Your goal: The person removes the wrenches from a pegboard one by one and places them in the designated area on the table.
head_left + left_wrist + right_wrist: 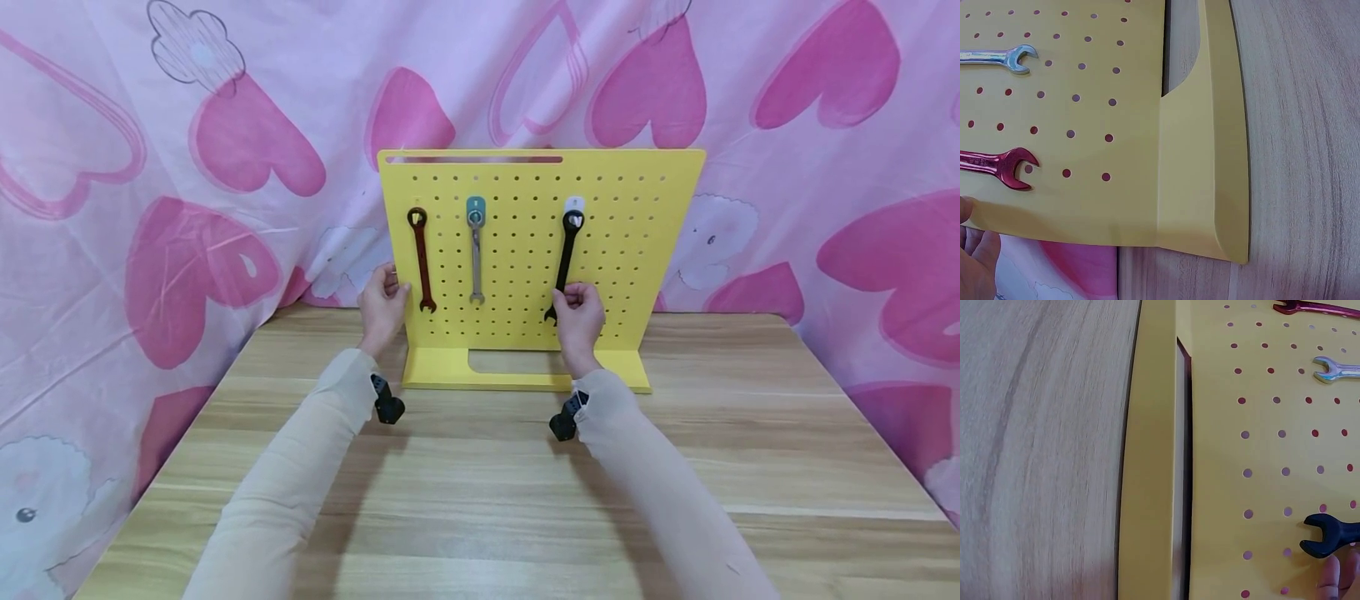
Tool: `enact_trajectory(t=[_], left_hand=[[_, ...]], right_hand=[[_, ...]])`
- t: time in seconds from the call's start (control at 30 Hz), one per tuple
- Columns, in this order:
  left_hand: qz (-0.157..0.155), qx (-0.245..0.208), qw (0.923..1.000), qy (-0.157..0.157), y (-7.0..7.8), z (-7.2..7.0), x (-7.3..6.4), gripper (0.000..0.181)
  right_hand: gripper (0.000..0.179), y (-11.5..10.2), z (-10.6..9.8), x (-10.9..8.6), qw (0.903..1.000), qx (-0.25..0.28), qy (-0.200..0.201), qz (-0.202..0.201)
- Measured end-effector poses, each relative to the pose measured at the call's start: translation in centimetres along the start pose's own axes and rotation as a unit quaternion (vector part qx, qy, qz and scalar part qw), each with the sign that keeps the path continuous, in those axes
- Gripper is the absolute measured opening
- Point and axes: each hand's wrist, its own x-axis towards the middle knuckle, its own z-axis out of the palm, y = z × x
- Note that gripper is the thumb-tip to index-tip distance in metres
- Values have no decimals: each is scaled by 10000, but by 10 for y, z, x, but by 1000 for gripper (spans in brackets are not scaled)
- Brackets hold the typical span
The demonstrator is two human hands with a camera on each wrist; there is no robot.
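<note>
A yellow pegboard (525,258) stands upright on its base, with three combination wrenches hanging by their ring ends. My left hand (384,307) grips the board's left edge, thumb on the front and fingers curled behind it. Beside that thumb hangs a red wrench (423,260); its open jaw shows in the left wrist view. To its right is a silver wrench (476,258) on a teal hook (476,205). My right hand (581,321) pinches the lower shank of a black wrench (567,254), whose ring end is at a white hook (574,205) and which slants down leftward.
The board's base (437,367) has a wide cutout and sits on a wood-grain table (480,492). A pink curtain (345,108) printed with hearts hangs right behind the board and along both sides of the table.
</note>
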Motion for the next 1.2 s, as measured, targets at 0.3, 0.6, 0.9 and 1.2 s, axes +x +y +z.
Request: enact_trajectory(t=[0.3,0.6,0.9,1.2], left_hand=[[80,27,10000,46,-1,0,0,36],[34,-31,10000,13,-2,0,0,35],[111,-77,9999,58,-2,0,0,34],[102,-70,9999,42,-1,0,0,34]], right_hand=[[19,-1,-5,-1,9998,104,-142,28],[19,1,-9,-1,9993,202,-305,-29],[21,-1,-17,-1,9977,221,-573,-283],[22,-3,-26,-2,9946,304,-878,-467]])
